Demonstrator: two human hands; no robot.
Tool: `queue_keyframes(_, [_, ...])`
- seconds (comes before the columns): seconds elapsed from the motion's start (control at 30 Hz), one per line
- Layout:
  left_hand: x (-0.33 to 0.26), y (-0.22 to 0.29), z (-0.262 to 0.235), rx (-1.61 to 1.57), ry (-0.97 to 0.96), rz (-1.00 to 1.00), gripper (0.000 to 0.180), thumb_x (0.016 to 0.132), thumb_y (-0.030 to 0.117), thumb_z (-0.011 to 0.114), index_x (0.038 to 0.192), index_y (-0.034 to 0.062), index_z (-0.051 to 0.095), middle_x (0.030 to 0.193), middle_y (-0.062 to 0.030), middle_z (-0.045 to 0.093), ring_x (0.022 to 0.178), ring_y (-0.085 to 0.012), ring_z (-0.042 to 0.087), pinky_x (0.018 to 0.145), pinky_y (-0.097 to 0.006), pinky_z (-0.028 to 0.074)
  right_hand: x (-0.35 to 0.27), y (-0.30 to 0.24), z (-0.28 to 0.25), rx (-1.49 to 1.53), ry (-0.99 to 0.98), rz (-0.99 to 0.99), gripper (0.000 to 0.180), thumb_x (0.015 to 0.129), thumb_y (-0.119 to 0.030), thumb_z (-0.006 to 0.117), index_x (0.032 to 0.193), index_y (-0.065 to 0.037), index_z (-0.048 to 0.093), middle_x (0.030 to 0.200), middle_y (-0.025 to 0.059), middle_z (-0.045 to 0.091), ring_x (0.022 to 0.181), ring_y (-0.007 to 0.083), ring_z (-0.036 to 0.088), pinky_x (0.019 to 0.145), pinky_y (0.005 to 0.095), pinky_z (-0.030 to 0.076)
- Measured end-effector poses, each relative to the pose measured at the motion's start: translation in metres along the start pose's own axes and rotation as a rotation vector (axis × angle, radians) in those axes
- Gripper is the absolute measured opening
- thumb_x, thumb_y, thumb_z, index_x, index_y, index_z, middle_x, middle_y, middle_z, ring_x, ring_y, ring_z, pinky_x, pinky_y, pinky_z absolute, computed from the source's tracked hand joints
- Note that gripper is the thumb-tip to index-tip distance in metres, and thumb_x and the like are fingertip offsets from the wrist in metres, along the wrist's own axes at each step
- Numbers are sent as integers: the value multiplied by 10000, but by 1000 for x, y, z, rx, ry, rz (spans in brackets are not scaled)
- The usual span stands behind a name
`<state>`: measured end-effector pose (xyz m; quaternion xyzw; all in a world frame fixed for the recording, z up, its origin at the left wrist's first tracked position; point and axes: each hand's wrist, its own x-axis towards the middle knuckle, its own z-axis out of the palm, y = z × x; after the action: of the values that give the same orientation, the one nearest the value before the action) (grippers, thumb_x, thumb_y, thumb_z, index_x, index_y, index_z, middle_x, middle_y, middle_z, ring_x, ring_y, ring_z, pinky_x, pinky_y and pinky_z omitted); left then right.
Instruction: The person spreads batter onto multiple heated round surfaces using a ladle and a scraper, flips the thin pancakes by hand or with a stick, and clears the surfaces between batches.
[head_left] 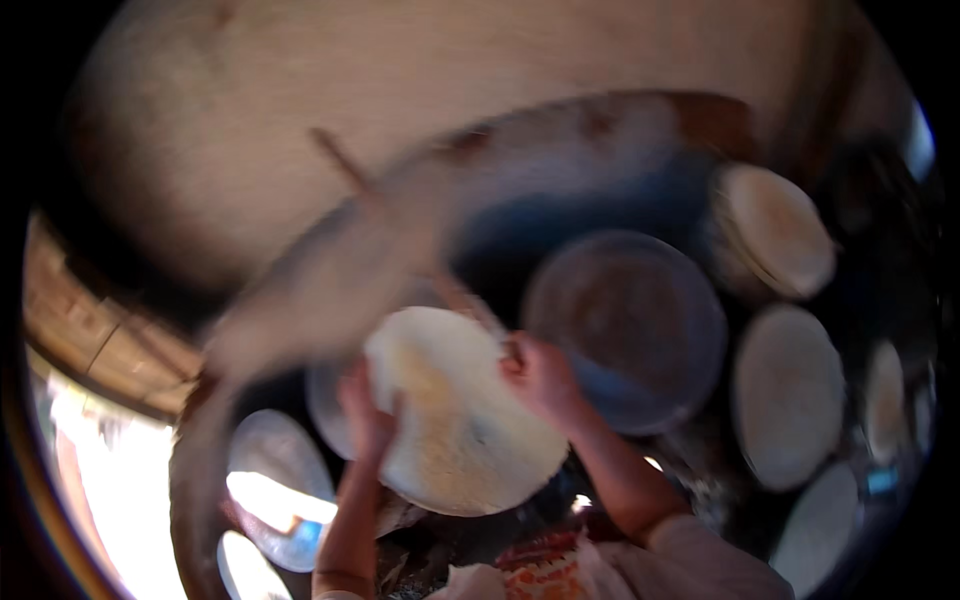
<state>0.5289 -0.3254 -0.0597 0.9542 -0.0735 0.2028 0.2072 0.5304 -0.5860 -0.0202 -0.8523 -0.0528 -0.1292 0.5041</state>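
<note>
Head-worn fisheye view looking down from near above bare left hand [370, 415] and bare right hand [540, 378], reaching curved rust-marked rim [590, 128] beyond.

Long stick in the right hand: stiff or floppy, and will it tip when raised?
The stick is probably stiff, as its sharper stretch runs straight. Its far end may dip or swing, since the right hand grips near one end. It might feel light for its length, being thin, though blur hides the material.
</note>
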Motion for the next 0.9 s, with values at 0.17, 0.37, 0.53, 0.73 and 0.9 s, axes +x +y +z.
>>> queue_keyframes(0.17, [84,18,60,-1163,-400,-44,599,817,85,533,1378,53,327,1302,-107,448,1154,-197,454,952,-323,364,-78,-28,-133,49,188,-28,139,760,-122,584,839,-25,525,627,157,518,562,321,524,531,379,419])
queue_keyframes(0.37, [71,336,75,-1133,-838,368,229,796,95,604,1001,-4,612,904,-8,606,820,-94,539,755,-244,424,-238,-4,-342,-256,628,345,270,678,-244,723,781,-53,562,672,85,593,615,176,580,585,334,464])
queue_keyframes(0.53, [54,650,64,-1018,-442,995,216,796,158,645,919,-19,624,856,-47,628,787,-102,559,721,-249,447,-355,30,-589,-662,955,334,191,697,-122,738,797,-50,592,659,1,557,646,73,517,571,274,447])
queue_keyframes(0.73, [-87,822,87,-1021,-155,1496,253,726,-10,605,958,81,648,969,-96,632,869,-290,589,790,-346,472,-475,43,-733,-112,1277,396,70,760,11,560,763,-48,521,785,104,656,735,138,632,529,238,473])
queue_keyframes(0.9, [-178,913,269,-908,-124,1573,148,803,148,533,897,98,637,945,-60,622,926,-250,575,787,-356,475,-551,223,-761,-230,1458,669,92,766,-22,633,738,-46,549,789,87,649,753,167,611,657,288,474])
